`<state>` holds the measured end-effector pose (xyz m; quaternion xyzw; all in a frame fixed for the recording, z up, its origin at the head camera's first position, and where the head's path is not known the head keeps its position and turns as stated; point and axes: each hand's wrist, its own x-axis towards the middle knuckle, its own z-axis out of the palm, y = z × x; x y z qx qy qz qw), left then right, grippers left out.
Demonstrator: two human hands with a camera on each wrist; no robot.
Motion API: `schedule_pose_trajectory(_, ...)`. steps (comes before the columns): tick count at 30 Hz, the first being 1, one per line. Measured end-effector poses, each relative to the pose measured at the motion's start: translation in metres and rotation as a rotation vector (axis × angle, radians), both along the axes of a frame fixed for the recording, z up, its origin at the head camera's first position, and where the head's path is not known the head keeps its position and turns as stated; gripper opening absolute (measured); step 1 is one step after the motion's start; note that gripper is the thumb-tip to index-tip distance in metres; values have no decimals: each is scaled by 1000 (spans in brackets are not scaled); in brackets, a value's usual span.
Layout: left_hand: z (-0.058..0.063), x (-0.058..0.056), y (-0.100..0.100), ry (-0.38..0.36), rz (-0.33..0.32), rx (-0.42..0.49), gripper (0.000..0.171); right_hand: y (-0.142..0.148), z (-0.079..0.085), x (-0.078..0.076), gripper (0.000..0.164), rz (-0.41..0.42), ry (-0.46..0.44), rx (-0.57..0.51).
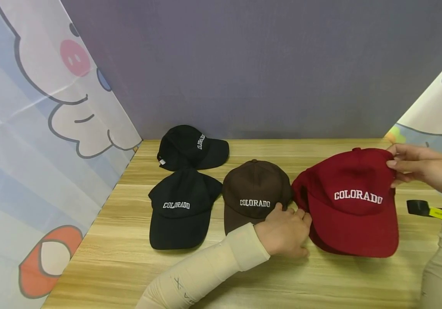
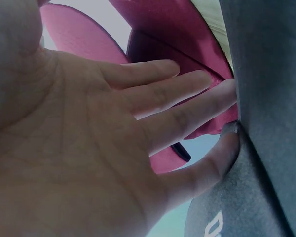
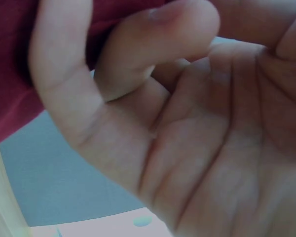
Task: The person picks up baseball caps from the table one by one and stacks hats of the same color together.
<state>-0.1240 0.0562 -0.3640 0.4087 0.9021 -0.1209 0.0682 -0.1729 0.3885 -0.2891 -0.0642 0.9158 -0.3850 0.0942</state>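
Sleeve (image 1: 209, 267) foremost, the straight-fingered left hand (image 1: 285, 232) is touching the brown cap (image 1: 251, 184) while, right of it, the right hand (image 1: 427, 165) is pinching the probably light, soft red cap (image 1: 353, 229), best held by its crown (image 1: 371, 169).

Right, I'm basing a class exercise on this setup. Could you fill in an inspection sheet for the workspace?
Surface: wood-grain table.
Job's things: rear black cap, front black cap, brown cap, red cap; all lettered COLORADO.
Clutter: nothing seen.
Hands: left hand touches the brown cap; right hand pinches the red cap's edge.
Cables: nothing seen; black strap with yellow tag at the right wrist.
Surroundings: grey panel behind, cartoon-print sheets both sides.
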Motion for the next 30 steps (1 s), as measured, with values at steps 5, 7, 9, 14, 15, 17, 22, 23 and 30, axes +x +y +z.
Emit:
schedule_pose_trajectory(5,1,0,-1,-1,-7,19,65,0,-2,-1,9,12,-3,5)
schedule_pose_trajectory(7,1,0,-2,-2,-9,26,62,0,-3,-2,10,16,-11,2)
schedule_pose_trajectory(9,1,0,-2,-4,-9,31,60,0,-4,-3,11,19,-18,-7)
schedule_pose_trajectory(14,0,0,-3,-7,-14,56,55,2,-6,-5,13,39,-16,-27)
schedule_pose_trajectory(15,0,0,-3,-7,-15,61,54,2,-6,-5,13,43,-15,-25)
schedule_pose_trajectory(17,0,0,-3,-5,-16,70,54,2,-7,-5,13,50,-13,-25)
schedule_pose_trajectory(22,-1,0,-2,-1,-14,86,55,1,-7,-6,12,62,-14,-26)
schedule_pose_trajectory(23,-1,0,-2,-3,-13,89,56,1,-7,-6,12,65,-13,-28)
schedule_pose_trajectory(30,0,0,-2,-19,-4,82,82,3,-10,-7,18,127,-4,-117)
